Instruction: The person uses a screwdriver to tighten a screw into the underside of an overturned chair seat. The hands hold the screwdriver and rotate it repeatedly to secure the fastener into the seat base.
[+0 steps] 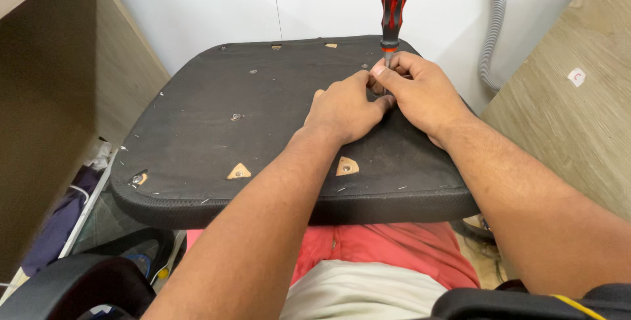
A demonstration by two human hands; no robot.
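Your red-and-black screwdriver [394, 5] stands nearly upright at the top centre of the frame, its tip hidden under your fingers on the upturned black chair seat [217, 129] lying across your lap. Your right hand [420, 93] is pinched shut around the lower shaft; your left hand [345, 111] is curled tight beside it, fingertips touching the same spot, though I cannot tell whether it holds a screw. With nobody gripping the handle, the driver could tip or skid off and jab your fingers. The seat could rock on your knees. Bare mounting holes [346, 166] show lower centre; a grey corrugated hose [494, 24] hangs upper right.
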